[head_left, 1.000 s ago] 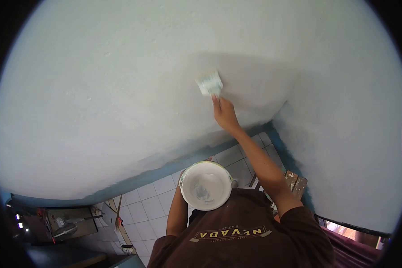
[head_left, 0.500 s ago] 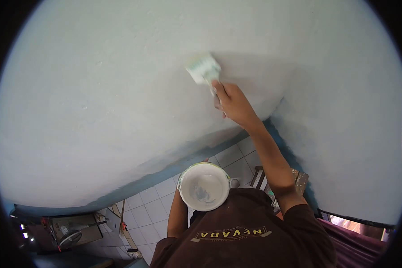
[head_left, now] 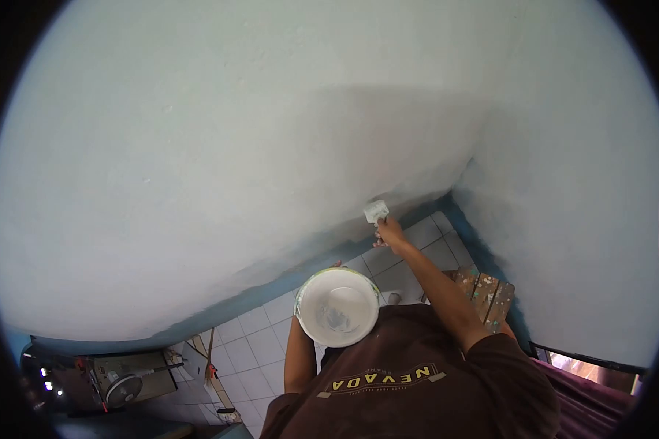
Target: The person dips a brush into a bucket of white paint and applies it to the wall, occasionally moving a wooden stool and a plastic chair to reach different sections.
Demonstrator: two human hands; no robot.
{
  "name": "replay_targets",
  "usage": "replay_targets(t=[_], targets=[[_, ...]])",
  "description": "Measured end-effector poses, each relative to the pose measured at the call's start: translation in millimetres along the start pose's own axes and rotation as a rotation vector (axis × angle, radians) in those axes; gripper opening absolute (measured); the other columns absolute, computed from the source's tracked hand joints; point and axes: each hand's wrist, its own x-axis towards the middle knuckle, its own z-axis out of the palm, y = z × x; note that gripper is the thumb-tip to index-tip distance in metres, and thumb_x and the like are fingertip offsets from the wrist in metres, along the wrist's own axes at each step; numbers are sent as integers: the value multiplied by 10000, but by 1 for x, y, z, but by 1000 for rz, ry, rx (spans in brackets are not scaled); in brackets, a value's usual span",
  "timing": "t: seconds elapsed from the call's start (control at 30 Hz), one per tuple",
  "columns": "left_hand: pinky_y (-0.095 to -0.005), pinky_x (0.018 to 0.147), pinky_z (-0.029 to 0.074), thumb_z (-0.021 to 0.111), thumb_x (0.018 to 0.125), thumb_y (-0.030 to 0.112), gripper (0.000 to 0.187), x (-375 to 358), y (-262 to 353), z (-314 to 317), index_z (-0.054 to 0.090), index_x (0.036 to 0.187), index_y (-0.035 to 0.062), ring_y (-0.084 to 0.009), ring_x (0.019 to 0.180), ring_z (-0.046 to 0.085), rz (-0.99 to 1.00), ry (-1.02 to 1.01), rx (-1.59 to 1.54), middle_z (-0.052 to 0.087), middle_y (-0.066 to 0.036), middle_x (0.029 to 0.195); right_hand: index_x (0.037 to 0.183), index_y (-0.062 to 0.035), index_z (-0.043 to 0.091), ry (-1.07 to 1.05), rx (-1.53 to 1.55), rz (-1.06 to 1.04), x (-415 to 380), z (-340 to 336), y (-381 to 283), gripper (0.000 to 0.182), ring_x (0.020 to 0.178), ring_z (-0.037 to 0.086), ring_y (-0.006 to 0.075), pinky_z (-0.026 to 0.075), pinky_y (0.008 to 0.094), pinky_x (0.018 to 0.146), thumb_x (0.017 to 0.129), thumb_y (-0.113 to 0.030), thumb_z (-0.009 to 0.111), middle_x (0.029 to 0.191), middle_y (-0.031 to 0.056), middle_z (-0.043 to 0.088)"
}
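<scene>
A paintbrush with whitish paint on it is gripped in my right hand, its head against the lower part of the pale wall. Around the brush the wall shows a darker, patchy area above the blue band along its foot. A white bucket with some whitish paint in the bottom is held close to my shirt. My left hand supports the bucket from its far side; only fingertips show past the rim, the rest is hidden beneath.
A paint-spattered wooden stool or bench stands under my right arm near the corner. White floor tiles lie below. At lower left are a fan and a wooden-framed piece. Purple cloth hangs at lower right.
My right hand has brought the paintbrush down the wall, from high up to near the blue band, and slightly right. The bucket has stayed almost in place.
</scene>
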Motion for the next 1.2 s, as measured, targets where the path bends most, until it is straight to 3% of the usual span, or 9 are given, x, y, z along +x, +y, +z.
replay_targets(t=[0.13,0.33,0.4,0.5,0.57,0.63,0.73,0.97,1.2], targets=[[-302,927,556,550,1023,237,502,10,-5,-14,457,1485,65,-153,1079,652,-77,-25,-43,649,-86,1288,1012,25,558,-25,-191,-372,-71,37,-115,340,488,486,108,490,317,450,1059,-294,452,638,19,500],[-301,745,576,631,1000,283,233,5,6,16,717,1064,76,-124,769,682,-128,179,-67,715,-26,883,864,1,587,-57,-241,-617,-170,85,-218,400,470,517,110,470,316,447,1069,-322,468,573,23,496],[-329,940,565,418,1050,256,504,27,-18,-42,409,1497,25,-199,1098,649,-217,-196,-311,615,-129,1321,867,1,603,-35,-338,-750,-152,84,-204,426,497,562,133,468,335,463,1074,-342,457,588,54,524],[-331,946,564,393,1046,233,511,43,-26,-71,381,1518,37,-209,1110,643,-234,-181,-89,602,-133,1338,775,-18,550,259,-543,-1133,-62,63,-126,487,482,485,131,451,322,463,1073,-389,450,600,8,500],[-327,908,568,440,1037,247,445,33,-14,-44,447,1432,44,-192,1042,651,-202,-106,-80,624,-112,1247,801,-10,549,308,-631,-1011,-11,36,-57,484,524,502,159,461,344,475,1076,-388,426,630,16,509],[-321,832,575,535,1018,277,330,9,5,10,581,1261,59,-159,907,668,-143,45,-73,669,-71,1067,823,-16,541,135,-381,-244,-22,18,-39,458,500,471,151,456,347,467,1075,-378,415,631,20,493],[-315,756,583,629,1000,307,263,-2,16,36,714,1090,74,-126,772,684,-87,196,-64,713,-29,886,833,-30,528,151,-313,-134,-27,10,-58,431,490,449,129,446,334,458,1074,-369,415,632,14,477],[-314,788,579,619,1006,312,264,27,-4,-14,713,1120,93,-112,798,682,-188,101,-46,713,-26,904,784,-23,552,-94,-283,-648,-161,59,-231,503,459,456,126,465,340,460,1077,-405,410,574,-3,449],[-303,702,545,623,1004,343,254,-7,21,52,703,1001,103,-91,753,652,-123,226,-6,693,6,852,790,-21,544,166,-535,-755,-37,26,-111,528,467,510,166,466,352,469,1080,-435,390,596,30,491]])
